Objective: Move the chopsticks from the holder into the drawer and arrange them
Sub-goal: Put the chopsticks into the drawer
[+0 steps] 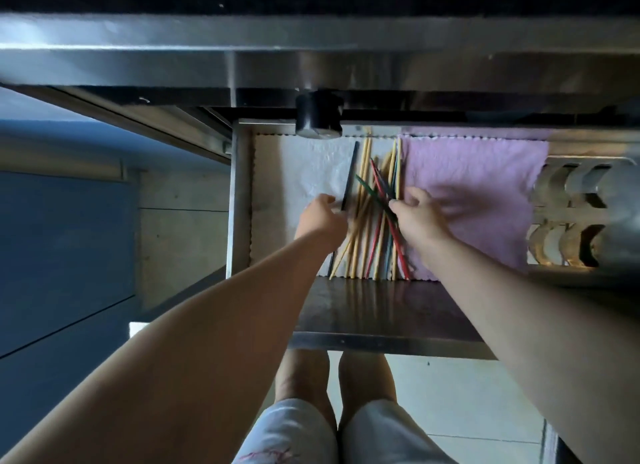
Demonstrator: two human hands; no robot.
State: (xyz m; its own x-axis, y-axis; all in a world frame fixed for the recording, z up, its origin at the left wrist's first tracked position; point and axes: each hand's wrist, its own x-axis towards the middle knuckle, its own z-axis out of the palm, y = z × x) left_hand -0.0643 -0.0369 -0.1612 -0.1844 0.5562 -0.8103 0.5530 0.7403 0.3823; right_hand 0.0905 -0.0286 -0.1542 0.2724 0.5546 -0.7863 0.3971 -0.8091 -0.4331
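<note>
Beneath a steel worktop (311, 38), an open metal drawer (239, 200) holds the chopsticks (363, 242) in a loose heap between the two sets of fingers. Most run lengthwise, straight away from the fingers toward the drawer's back, but a green chopstick (372, 192) and a red chopstick (379, 185) slant across them. The left hand (323, 218) curls its fingers round a black chopstick (350, 173) at the heap's left edge. The right hand (420, 218) pinches the green chopstick near its closer end. Being nearer the crossed sticks, the right hand likely must swing them parallel to the rest.
</note>
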